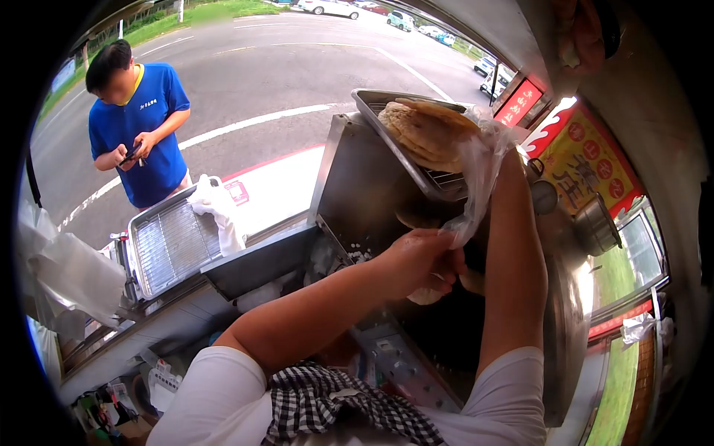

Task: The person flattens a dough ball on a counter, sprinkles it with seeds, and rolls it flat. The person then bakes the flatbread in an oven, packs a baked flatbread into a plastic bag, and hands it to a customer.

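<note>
Near the middle of the view my left hand (424,260) has its fingers closed on the lower edge of a clear plastic bag (476,193). The bag stretches up to the flatbreads (428,134), which are stacked on a metal rack tray (409,160) at the top. My right arm reaches up beside that tray, and my right hand (500,141) is at the bag's upper part, mostly hidden by the plastic. Below my left hand, pale round pieces of dough (425,296) show at the dark opening of the cooker.
A person in a blue shirt (152,111) stands outside at the left, holding a phone. A second rack tray (175,241) with a white cloth (217,215) lies on the counter. Plastic bags (74,267) hang at far left. A metal pot (597,225) is at right.
</note>
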